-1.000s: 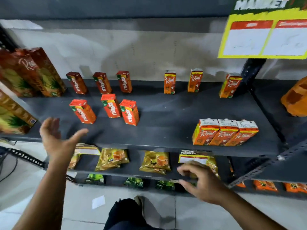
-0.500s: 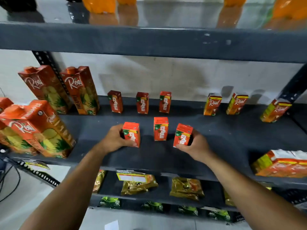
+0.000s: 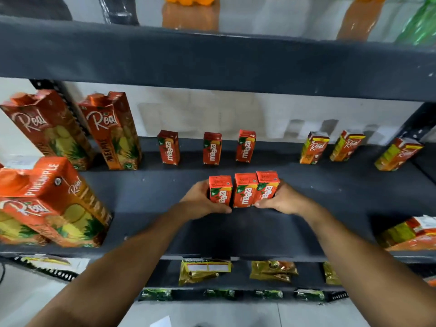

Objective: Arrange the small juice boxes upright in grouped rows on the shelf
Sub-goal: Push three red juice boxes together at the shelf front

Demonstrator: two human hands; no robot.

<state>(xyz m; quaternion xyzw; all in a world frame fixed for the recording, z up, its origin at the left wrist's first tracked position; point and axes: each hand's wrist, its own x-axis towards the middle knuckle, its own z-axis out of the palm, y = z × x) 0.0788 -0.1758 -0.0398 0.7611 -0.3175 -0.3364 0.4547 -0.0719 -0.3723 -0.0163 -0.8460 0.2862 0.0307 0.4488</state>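
We have three small red-orange cardboard Maaza juice boxes (image 3: 244,192) pressed side by side into one tight row, upright, on the dark grey metal shelf (image 3: 151,199). Our left hand (image 3: 203,200) curls round the left end of that row, fingers against the outer box and thumb low along its front. Our right hand (image 3: 280,200) cups the right end the same way, so the row is squeezed between both hands, each half closed on an end box.

Behind the row, toward the pale wall, stand three more small red Maaza boxes (image 3: 212,148), upright but well apart from each other. To the right of the row and further back are three small orange-and-yellow Real juice boxes (image 3: 346,148), also spaced out, the rightmost one tilted. At the right edge near the front of the shelf lies a cluster of the same orange-and-yellow boxes (image 3: 410,234), blurred. Left of the row stand tall orange Real pineapple cartons (image 3: 113,131), with more nearer the front edge. Below the shelf, a lower tier holds gold foil packets (image 3: 272,271).
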